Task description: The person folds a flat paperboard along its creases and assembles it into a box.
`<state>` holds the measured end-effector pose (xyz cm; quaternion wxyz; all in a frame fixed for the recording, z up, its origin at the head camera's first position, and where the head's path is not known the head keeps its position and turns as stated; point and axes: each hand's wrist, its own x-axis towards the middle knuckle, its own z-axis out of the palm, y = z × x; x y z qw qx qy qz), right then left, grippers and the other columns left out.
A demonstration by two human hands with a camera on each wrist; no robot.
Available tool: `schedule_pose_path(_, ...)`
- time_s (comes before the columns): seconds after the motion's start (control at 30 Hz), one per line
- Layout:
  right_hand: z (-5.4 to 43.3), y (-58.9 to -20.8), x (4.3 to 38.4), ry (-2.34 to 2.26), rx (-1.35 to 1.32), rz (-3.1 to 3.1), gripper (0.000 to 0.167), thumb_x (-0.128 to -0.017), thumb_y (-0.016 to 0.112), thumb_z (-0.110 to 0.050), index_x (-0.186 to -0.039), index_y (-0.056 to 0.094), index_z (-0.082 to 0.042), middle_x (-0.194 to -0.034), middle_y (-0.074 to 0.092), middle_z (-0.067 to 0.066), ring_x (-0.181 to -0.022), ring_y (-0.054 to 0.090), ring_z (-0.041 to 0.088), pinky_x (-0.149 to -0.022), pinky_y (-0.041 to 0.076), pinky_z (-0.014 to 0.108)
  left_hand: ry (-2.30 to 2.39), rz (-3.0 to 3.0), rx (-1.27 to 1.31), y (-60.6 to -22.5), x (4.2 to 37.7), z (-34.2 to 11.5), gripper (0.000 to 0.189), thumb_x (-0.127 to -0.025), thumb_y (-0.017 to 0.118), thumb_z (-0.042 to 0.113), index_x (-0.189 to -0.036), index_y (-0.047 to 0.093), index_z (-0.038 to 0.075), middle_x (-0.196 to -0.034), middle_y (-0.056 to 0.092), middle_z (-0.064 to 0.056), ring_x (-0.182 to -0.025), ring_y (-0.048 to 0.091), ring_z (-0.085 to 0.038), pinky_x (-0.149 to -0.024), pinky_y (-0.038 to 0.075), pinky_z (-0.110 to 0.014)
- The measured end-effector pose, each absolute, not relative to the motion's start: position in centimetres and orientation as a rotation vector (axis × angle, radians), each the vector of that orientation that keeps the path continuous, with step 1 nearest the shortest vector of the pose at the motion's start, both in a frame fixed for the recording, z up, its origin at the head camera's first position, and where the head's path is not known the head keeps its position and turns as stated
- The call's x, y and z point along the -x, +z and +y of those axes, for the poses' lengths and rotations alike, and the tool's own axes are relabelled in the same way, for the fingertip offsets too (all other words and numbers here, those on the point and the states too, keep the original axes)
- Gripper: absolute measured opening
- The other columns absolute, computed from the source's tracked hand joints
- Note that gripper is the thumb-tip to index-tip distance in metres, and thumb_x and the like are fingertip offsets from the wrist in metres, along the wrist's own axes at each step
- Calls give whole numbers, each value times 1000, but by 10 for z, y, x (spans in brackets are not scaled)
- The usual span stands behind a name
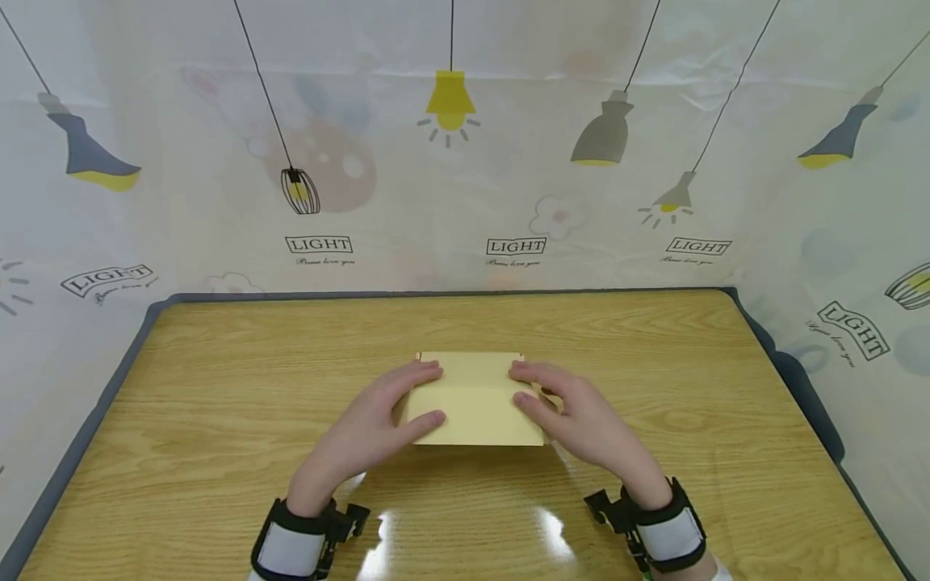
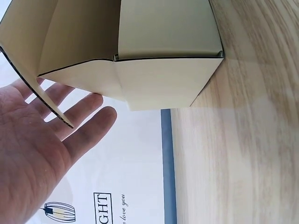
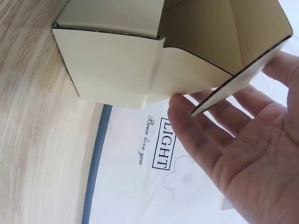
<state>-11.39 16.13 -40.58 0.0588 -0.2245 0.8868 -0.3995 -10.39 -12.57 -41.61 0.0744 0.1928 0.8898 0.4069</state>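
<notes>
A pale yellow cardboard box (image 1: 475, 395) rests on the table in front of me, its top panel facing up in the head view. My left hand (image 1: 388, 407) lies at its left end, thumb and forefinger on the top. At the right end my right hand (image 1: 581, 407) lies likewise, fingertips on the top panel. Both wrist views show the box's hollow inside and a raised flap, named the lid (image 2: 35, 88), whose edge passes in front of the palm. The fingers extend fairly straight along the outside of the side panel (image 3: 187, 70). Part of each thumb is hidden.
The wood-grain table (image 1: 254, 355) has a dark grey edging (image 1: 436, 294). Behind and on both sides hangs a white cloth (image 1: 407, 202) printed with lamps. Each wrist wears a strapped camera mount (image 1: 308, 537).
</notes>
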Motion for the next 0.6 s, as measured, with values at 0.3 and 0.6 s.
schedule_pose_path(0.3, 161, -410, 114, -995, 733, 2709, 52, -94, 52, -49, -137, 51, -20, -147, 43, 1, -134, 42, 24, -102, 46, 43, 1087, 2693, -637, -425, 105, -125, 68, -84, 57, 63, -141, 45, 27, -152, 33, 7, -144, 23, -22, -113, 30, -52)
schedule_pose_path(0.6, 160, -410, 113, -831, 771, 2725, 60, -91, 56, -51, -139, 48, -18, -150, 39, 3, -137, 37, 27, -110, 35, 48, 966, 2737, -651, -430, 106, -121, 71, -83, 61, 60, -143, 43, 27, -155, 27, 5, -145, 20, -24, -113, 30, -50)
